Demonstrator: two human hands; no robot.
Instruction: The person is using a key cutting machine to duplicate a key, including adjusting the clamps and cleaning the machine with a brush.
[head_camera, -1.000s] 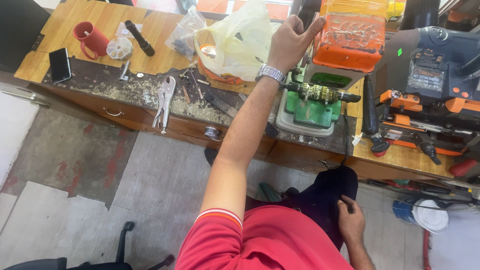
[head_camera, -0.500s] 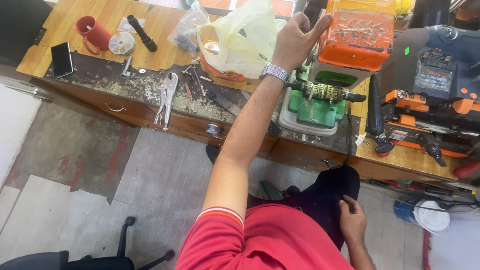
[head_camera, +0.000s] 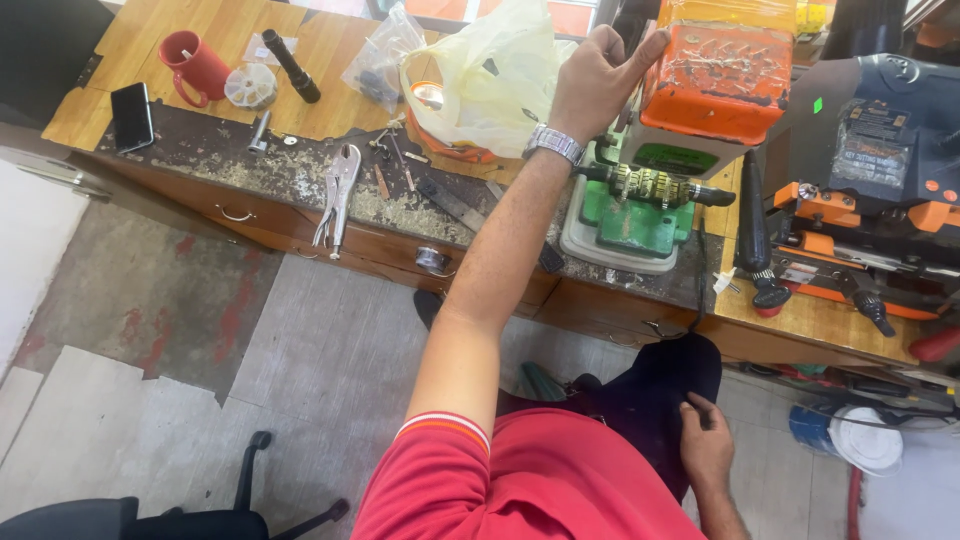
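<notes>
Left hand (head_camera: 600, 80) grips the orange, tape-wrapped machine housing (head_camera: 725, 75) above the bench (head_camera: 320, 60); it looks heavy, rigid, best held by its edge. Right hand (head_camera: 705, 450) rests loosely on the thigh.

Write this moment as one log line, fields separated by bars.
left hand: on orange-topped green bench machine | right hand: on dark-trousered thigh | silver locking pliers: untouched

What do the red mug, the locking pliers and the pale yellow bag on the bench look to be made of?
Red mug: probably glossy plastic or glazed ceramic; even colour with a sheen, hard to tell which.
Locking pliers: bare metal, silvery grey and dull.
Pale yellow bag: thin plastic film, translucent and crumpled, beside the left hand.
</notes>
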